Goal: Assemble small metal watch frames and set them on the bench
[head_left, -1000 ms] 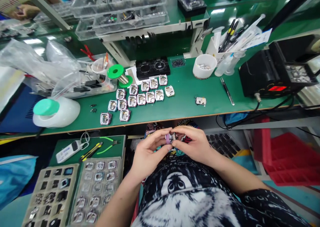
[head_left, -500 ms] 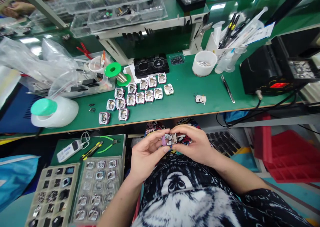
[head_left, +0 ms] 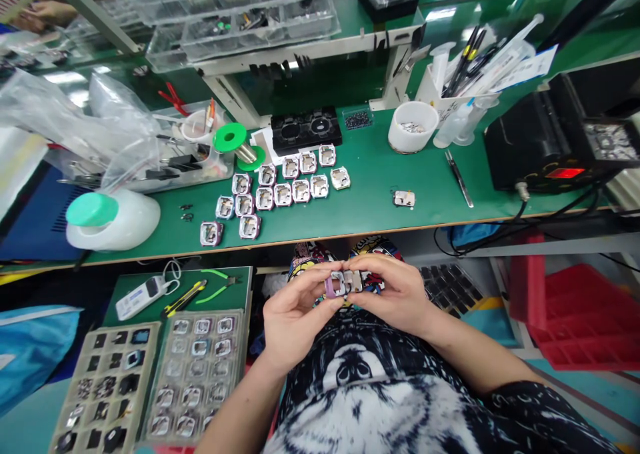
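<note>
Above my lap, my left hand point(head_left: 293, 317) is closed around a purple-edged watch case point(head_left: 330, 286), its opening facing up. The fingers of my right hand point(head_left: 397, 293) pinch a small silvery metal part point(head_left: 356, 281), like a watch's inner module, close beside the case. Whether the two pieces are joined I cannot tell, as fingertips cover their edges. Several similar watch cases point(head_left: 283, 194) stand in rows on the green bench point(head_left: 360, 194). Farther right on the bench lies a small silvery module point(head_left: 403, 198) with a thin wire.
Metal tweezers point(head_left: 459, 179) lie left of a black soldering station point(head_left: 550, 147). Around the cases are a solder spool point(head_left: 231, 138), a black fixture point(head_left: 306, 131), a white cup point(head_left: 412, 127) and a green-capped bottle point(head_left: 117, 221). Lower left are parts trays point(head_left: 156, 374) and green-handled cutters point(head_left: 213, 287).
The metal part in my right hand has shifted right, out from the purple-edged case, and more of the case's opening shows. My left hand keeps its grip.
</note>
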`<state>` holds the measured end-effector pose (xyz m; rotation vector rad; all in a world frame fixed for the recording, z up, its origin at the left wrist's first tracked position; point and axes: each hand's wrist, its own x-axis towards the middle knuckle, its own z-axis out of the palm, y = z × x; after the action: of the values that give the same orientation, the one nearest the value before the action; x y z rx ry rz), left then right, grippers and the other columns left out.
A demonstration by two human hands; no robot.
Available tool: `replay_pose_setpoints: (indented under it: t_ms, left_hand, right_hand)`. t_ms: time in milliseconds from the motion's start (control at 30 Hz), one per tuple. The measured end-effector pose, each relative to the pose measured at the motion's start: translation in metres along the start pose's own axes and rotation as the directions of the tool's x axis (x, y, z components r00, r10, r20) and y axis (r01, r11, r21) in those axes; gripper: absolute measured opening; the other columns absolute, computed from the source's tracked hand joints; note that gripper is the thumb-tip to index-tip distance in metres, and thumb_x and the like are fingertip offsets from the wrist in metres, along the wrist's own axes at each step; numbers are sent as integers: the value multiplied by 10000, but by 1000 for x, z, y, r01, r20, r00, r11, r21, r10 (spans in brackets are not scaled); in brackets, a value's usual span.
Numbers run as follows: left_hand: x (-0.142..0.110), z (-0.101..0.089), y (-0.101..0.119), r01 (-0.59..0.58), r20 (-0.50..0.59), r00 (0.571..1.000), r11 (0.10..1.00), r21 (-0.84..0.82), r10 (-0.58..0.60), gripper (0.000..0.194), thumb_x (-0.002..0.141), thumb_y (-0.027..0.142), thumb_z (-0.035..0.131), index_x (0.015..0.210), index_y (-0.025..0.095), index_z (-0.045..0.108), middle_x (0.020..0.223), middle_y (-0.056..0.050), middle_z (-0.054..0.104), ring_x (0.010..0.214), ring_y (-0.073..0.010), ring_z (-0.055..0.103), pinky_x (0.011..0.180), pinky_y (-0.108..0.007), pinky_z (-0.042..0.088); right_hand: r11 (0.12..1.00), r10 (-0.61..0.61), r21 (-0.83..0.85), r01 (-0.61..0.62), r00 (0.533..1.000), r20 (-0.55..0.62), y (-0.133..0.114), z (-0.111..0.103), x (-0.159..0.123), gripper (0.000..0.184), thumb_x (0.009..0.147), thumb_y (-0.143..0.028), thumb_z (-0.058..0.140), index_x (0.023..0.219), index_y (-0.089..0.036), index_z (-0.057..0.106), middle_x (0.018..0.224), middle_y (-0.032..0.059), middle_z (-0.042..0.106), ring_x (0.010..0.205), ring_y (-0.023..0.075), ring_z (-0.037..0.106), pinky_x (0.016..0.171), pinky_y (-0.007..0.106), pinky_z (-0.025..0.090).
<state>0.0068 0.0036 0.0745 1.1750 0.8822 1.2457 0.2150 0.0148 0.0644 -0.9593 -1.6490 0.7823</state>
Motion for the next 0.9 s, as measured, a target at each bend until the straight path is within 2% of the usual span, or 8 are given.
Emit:
replay_pose_setpoints:
  t_ms: [133,333,533,700,900]
  left_hand:
    - [0,0,-1,-5,-4,1000,1000,8,5,472,867,61,858,1264,309,796,1336,-98,765,1252,-305,737,1027,-432,679]
    - [4,0,3,0,-24,1000,1000,10,0,476,881,46,838,1279,303,787,1305,-84,779,1196,-265,763,1028,-393,677]
    - [5,3,7,-32,8,999,999,14,32,476,896,51,819,1288,316,774,1364,-93,744,1287,-319,716,1080,-486,647]
    - [4,5,4,-43,15,999,999,-18,43,502,901,2,786,1298,308,761,1382,-99,725,1316,-322,696,1106,-482,626]
    - [1,5,-4,-120,37,992,992,-23,121,531,891,-41,766,1332,252,732,1418,-145,697,1353,-352,667,1140,-529,591]
  right_hand:
    - [999,-33,-19,32,999,-18,0,2,-1,403,907,-326,869,1281,-288,724,1179,50,822,1056,231,804,952,409,678]
    - [989,-146,-41,144,988,-48,-4,5,0,466,897,-261,878,1325,-277,696,1196,77,816,1079,238,798,962,418,685]
    - [981,-182,-91,173,978,-102,-3,8,-2,507,903,-211,860,1367,-285,670,1175,87,815,1087,252,796,957,446,689]
    - [967,-219,-160,198,967,-131,-2,9,-6,564,889,-190,863,1399,-295,647,1182,94,815,1065,259,801,949,457,695]
    - [940,-301,-211,266,942,-150,-1,9,-6,484,882,-131,854,1329,-195,678,1169,138,811,1084,244,796,951,420,691]
